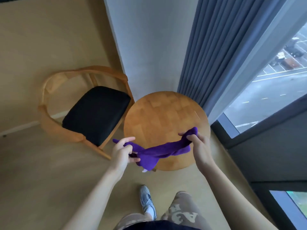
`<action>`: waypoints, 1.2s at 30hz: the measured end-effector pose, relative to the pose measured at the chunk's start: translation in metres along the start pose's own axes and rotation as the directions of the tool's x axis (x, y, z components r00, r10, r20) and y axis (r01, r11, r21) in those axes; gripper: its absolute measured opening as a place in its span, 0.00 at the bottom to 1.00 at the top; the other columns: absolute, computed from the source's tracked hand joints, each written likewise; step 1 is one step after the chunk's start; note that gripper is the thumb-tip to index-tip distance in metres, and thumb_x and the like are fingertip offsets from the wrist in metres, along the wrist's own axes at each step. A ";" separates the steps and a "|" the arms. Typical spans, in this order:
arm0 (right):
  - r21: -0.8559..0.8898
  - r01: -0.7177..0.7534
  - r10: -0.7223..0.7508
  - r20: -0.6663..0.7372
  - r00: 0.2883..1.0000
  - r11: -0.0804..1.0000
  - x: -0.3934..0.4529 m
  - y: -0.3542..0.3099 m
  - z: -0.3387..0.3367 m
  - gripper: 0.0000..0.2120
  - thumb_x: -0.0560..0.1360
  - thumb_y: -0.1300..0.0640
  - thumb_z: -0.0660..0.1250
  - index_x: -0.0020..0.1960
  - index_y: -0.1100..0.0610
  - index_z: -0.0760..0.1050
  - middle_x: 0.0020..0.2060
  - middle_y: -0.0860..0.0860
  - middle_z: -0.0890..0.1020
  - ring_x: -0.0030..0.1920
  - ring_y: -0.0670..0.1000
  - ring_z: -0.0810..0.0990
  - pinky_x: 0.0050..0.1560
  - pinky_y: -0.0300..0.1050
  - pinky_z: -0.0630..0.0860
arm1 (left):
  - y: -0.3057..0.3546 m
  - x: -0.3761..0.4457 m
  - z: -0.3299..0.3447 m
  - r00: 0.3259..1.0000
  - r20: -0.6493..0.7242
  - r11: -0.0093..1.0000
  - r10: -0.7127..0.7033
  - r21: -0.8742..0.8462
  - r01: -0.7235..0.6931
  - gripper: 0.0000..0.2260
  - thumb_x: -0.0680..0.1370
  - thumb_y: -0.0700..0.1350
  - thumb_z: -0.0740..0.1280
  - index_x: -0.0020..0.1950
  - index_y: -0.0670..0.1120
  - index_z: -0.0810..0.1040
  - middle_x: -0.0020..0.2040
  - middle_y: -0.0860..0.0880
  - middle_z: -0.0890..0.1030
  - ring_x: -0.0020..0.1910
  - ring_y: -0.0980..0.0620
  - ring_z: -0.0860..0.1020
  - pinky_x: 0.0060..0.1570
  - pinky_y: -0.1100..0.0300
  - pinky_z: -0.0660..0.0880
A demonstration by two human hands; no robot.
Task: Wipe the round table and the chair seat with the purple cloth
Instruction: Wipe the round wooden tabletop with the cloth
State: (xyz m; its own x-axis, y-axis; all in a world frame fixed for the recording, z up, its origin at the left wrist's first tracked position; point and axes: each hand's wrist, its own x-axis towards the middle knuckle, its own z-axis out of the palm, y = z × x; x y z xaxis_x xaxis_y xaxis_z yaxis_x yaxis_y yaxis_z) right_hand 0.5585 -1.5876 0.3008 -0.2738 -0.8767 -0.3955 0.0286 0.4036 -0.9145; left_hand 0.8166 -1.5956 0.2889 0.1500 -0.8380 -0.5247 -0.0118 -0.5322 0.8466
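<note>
Far left: wooden armchair point(49, 103) with curved back rail, black seat cushion point(95, 113) bare, set against the beige wall. Its right front corner sits just beside the left edge of the round wooden table point(164, 117); can't tell if they touch.

My left hand point(122, 151) is out past the table's near-left edge, over the floor point(49, 180). Thumb and fingers pinch one end of the purple cloth point(159, 151), index finger stretched out forward.

Cloth hangs twisted between both hands, sagging in the middle over the table's near edge. Can't tell whether the sag touches the wood. A lobe with a small pale tag droops below the edge line.

My right hand point(198, 145) is over the near-right part of the tabletop, fingers curled round the other cloth end, which sticks up past my knuckles.

Tabletop beyond the cloth is bare wood, one thin light streak near the right edge.

Behind the table: white wall column point(149, 47), then grey-blue curtain point(216, 47) hanging down to the table's far-right edge. Right of that, window point(274, 80) with dark frame, street outside.

Bottom of view: my grey sneaker point(147, 200) and patterned trousers point(181, 213) on the floor, just short of the table.
</note>
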 end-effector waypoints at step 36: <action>-0.631 -0.319 0.114 -0.344 0.932 0.707 0.363 0.191 0.019 0.27 0.78 0.54 0.65 0.76 0.56 0.67 0.79 0.54 0.61 0.77 0.58 0.60 0.75 0.55 0.63 | -0.077 0.435 0.233 0.649 0.759 0.112 0.040 0.642 -0.758 0.25 0.77 0.36 0.61 0.75 0.46 0.68 0.77 0.47 0.65 0.75 0.44 0.64 0.72 0.48 0.66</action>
State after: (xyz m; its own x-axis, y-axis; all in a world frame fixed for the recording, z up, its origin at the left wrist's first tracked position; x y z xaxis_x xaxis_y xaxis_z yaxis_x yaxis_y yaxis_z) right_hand 0.4833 -1.8339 -0.0190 -0.5823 -0.6814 -0.4435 -0.4994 0.7302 -0.4662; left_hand 0.6523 -1.9469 -0.0256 -0.6539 -0.6573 -0.3747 -0.7501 0.4984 0.4346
